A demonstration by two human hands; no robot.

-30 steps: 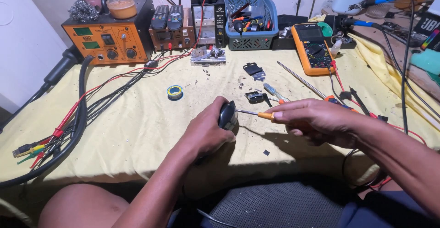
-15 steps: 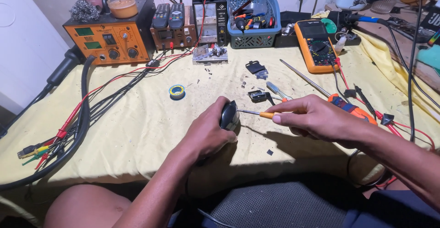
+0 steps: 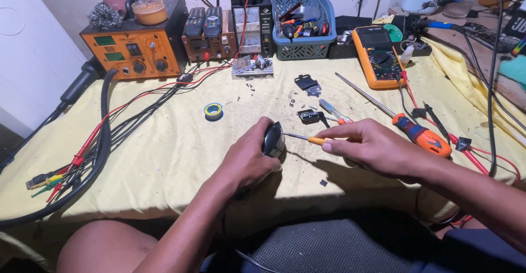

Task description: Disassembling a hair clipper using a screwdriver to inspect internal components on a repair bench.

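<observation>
My left hand (image 3: 249, 158) grips a small round black part (image 3: 273, 139) and holds it upright on the yellow cloth (image 3: 164, 158). My right hand (image 3: 372, 147) holds a small screwdriver with an orange handle (image 3: 315, 140). Its thin metal tip touches the side of the black part. Just beyond the hands lie a small black plastic piece (image 3: 309, 116) and a blue-handled tool (image 3: 331, 110).
A large orange-handled screwdriver (image 3: 416, 133) lies to the right. An orange multimeter (image 3: 378, 56), a blue basket of tools (image 3: 304, 23), a power supply (image 3: 249, 15) and an orange soldering station (image 3: 131, 45) line the back. Cables (image 3: 93, 147) run on the left, beside a solder spool (image 3: 213, 111).
Both hands stay on the black part and the small screwdriver. The view has shifted slightly; no clear movement of the parts.
</observation>
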